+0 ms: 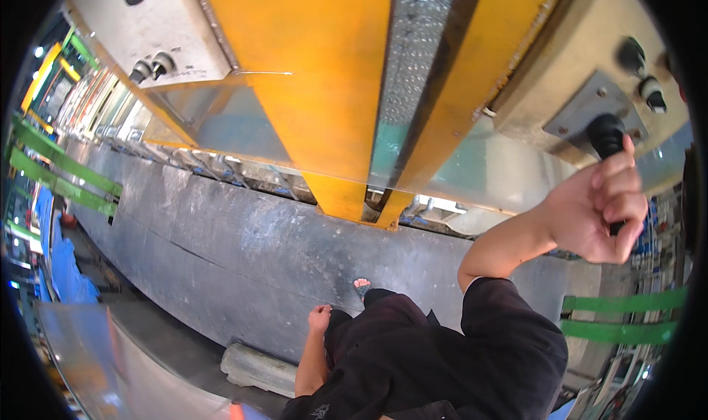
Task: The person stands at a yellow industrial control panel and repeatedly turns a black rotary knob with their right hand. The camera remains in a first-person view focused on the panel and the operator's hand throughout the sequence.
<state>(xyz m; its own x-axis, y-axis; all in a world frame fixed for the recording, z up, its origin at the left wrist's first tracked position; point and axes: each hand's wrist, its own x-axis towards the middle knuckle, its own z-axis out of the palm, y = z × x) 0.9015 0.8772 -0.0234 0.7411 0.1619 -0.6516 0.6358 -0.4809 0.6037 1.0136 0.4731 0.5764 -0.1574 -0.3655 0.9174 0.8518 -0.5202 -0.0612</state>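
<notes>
Right hand (596, 212) gripping lever (607, 134)

In the head view, it is wrapping closed around the black lever, which is jutting from a metal plate (579, 114) on the beige panel (532, 99). The left hand (319, 318) is hanging loosely curled; whether it is holding anything, I cannot tell.

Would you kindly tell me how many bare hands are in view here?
2: the right hand grips a black lever on the control box at right; the left hand hangs beside the dark clothing, lower middle. No other shows.
</notes>
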